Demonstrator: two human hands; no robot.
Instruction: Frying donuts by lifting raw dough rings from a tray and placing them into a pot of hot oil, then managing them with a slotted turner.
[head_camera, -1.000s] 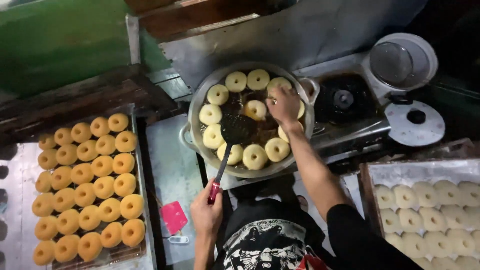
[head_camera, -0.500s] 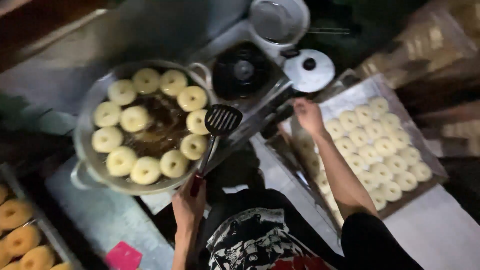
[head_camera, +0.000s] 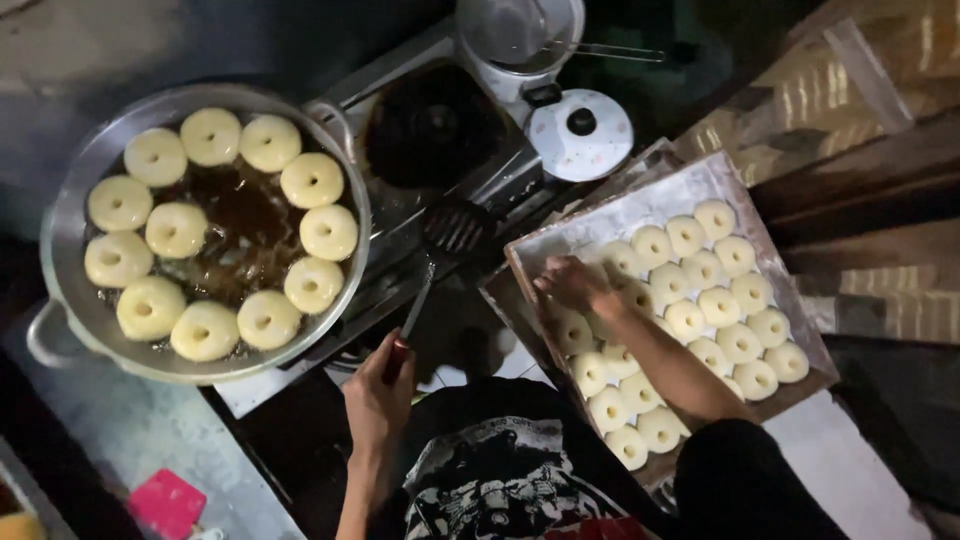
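The right hand (head_camera: 572, 283) has left the frying pan (head_camera: 62, 250) and now lands on the floured tray (head_camera: 610, 222), fingers curling down onto a raw dough ring (head_camera: 621, 258) at its near corner. The left hand (head_camera: 378, 390) stays clamped on the slotted spatula (head_camera: 452, 232), now swung clear over the stove; another ring looks bound for the oil.
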